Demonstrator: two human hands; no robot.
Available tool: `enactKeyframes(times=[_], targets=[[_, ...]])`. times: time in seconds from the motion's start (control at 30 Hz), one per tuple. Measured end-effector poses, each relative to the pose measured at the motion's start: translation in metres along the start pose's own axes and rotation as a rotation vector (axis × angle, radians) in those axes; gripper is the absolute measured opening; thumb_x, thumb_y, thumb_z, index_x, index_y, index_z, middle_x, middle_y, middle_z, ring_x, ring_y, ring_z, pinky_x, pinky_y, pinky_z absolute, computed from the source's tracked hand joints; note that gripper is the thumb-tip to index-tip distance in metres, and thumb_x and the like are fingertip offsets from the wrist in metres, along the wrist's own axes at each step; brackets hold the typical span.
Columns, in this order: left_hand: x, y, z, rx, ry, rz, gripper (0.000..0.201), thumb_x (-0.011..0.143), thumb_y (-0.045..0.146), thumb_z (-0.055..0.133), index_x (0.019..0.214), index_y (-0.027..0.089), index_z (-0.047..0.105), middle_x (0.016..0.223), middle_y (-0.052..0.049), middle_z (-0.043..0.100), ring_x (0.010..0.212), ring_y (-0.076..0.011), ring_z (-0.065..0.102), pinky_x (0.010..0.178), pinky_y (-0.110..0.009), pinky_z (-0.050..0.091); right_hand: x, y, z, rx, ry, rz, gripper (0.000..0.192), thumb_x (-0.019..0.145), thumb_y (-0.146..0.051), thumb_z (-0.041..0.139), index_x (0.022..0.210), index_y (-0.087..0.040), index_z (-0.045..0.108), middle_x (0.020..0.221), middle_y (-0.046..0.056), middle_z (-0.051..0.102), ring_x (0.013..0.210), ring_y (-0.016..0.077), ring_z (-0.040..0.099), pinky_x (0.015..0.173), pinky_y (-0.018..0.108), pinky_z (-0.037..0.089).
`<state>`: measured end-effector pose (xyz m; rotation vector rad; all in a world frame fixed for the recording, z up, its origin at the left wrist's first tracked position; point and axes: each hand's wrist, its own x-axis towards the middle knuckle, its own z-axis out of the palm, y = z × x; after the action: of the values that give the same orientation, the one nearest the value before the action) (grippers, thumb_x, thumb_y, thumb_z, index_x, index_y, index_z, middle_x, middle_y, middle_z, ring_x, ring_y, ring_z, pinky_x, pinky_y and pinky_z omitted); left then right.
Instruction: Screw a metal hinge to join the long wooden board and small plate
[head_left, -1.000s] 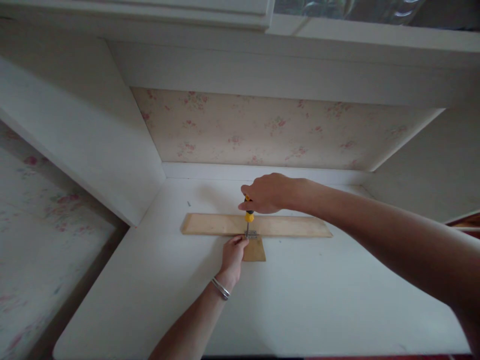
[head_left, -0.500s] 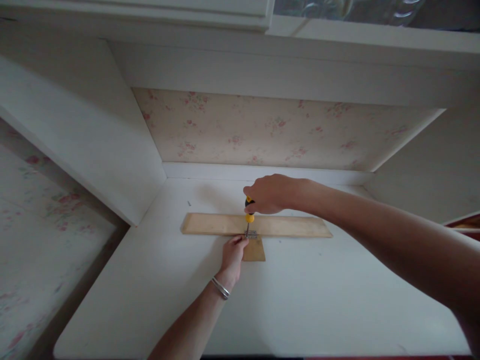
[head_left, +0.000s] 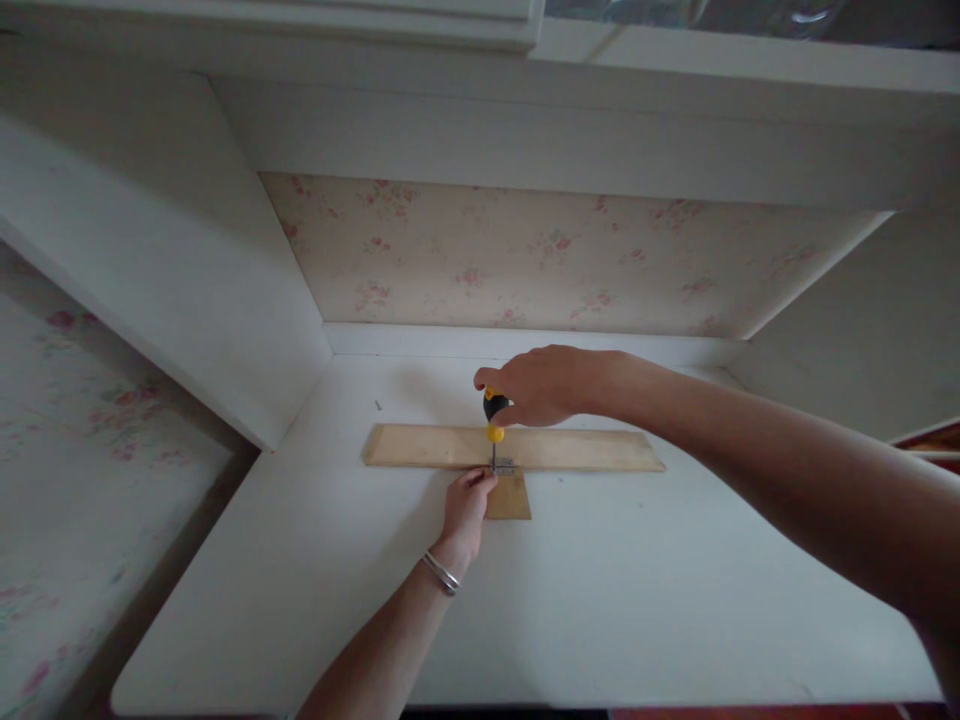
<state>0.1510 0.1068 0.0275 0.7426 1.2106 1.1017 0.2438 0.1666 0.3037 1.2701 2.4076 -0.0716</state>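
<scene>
Left hand (head_left: 465,508) first: I see it lying low on the white tabletop (head_left: 315,560), its fingertips pinched at the foot of a screwdriver shaft, right beside a small metal hinge (head_left: 504,466). The fingers are curled close together, and I cannot tell whether they grip the screw itself or only steady the shaft. A silver bracelet (head_left: 441,574) circles that wrist.

Further left on the tabletop, a tiny dark speck that may be a loose screw (head_left: 377,405) lies well apart from the work, near the white side panel (head_left: 187,290) of the alcove.

At the centre, a long wooden strip (head_left: 420,446) lies flat, running left to right. A short wooden piece (head_left: 510,496) sits just in front of it, touching it, so the two form a T shape. The hinge bridges their joint.

A screwdriver (head_left: 493,420) with a yellow and black handle stands upright over the hinge, its tip down on the metal.

My right hand (head_left: 538,384) comes in from the right side, closed over the top of the handle in a firm grip, with the forearm stretching back across the view.

Behind everything, floral wallpaper (head_left: 525,260) covers the back wall of the alcove.
</scene>
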Motion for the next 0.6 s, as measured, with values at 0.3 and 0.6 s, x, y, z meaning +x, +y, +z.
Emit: enactKeyframes(times=[0.3, 0.6], targets=[[-0.0008, 0.001, -0.0007, -0.023, -0.015, -0.01, 0.028, 0.06, 0.033, 0.072, 0.08, 0.014, 0.072, 0.077, -0.006, 0.068, 0.074, -0.0185, 0.058, 0.067, -0.027, 0.038, 0.0017, 0.0045, 0.003, 0.005, -0.003, 0.0, 0.058, 0.076, -0.054, 0.051, 0.128, -0.026, 0.048, 0.103, 0.013, 0.064, 0.086, 0.0293, 0.061, 0.063, 0.036, 0.043], [-0.0001, 0.0022, 0.0006, -0.009, -0.016, -0.034, 0.026, 0.063, 0.029, 0.067, 0.083, 0.014, 0.072, 0.086, -0.007, 0.069, 0.079, -0.0191, 0.059, 0.068, -0.027, 0.039, 0.0035, 0.0002, 0.0025, 0.009, 0.01, 0.01, 0.06, 0.075, -0.058, 0.051, 0.123, -0.022, 0.053, 0.101, 0.014, 0.064, 0.085, 0.0284, 0.061, 0.062, 0.033, 0.042]])
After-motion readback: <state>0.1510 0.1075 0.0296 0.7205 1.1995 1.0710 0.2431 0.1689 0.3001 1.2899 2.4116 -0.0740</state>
